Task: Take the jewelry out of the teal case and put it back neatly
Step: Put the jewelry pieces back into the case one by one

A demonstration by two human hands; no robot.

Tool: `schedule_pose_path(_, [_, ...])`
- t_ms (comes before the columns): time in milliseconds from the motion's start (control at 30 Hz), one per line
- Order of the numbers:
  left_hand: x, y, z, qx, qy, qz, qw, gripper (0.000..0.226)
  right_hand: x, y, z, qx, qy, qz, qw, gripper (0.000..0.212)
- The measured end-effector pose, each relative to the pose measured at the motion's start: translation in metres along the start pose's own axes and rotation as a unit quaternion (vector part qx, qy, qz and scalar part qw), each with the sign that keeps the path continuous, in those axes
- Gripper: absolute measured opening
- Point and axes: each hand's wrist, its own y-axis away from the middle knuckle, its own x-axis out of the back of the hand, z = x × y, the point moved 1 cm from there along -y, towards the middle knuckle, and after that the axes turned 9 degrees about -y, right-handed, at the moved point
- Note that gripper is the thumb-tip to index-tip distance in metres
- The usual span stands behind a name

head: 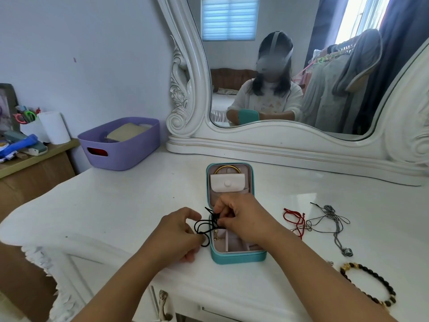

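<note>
Pinching a black cord point(204, 226) between them, both hands, left point(180, 231) and right point(241, 218), curl over the open teal case point(236, 256).

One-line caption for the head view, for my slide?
Both hands work a black cord over the open teal case; red string and beaded bracelet lie on the table to the right.
</note>
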Motion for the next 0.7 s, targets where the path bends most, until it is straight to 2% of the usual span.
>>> schedule_pose_path(100, [0.0,-0.005,0.005,-0.027,0.046,0.094,0.994,0.012,0.0,0.001,0.001,-0.003,-0.03,0.002,1.0,0.017])
schedule_pose_path(200, [-0.005,-0.01,0.017,-0.108,0.042,0.145,0.983,0.017,0.002,0.002,0.001,0.001,-0.032,-0.008,0.999,0.023])
schedule_pose_path(367, [-0.014,-0.017,0.021,-0.207,-0.084,0.147,0.964,0.017,0.01,0.004,-0.002,0.029,0.021,-0.027,0.999,0.022])
schedule_pose_path(567, [-0.016,-0.024,0.011,-0.236,-0.154,0.11,0.953,0.014,0.023,0.005,-0.006,-0.011,-0.007,-0.129,0.992,0.028])
schedule_pose_path(633, [-0.016,-0.022,0.009,-0.24,-0.159,0.079,0.955,0.026,0.023,0.003,-0.003,-0.011,-0.016,-0.114,0.993,0.024])
schedule_pose_path(700, [-0.015,-0.02,0.007,-0.247,-0.15,0.056,0.956,0.04,0.02,0.002,-0.001,-0.002,-0.04,-0.063,0.997,0.014])
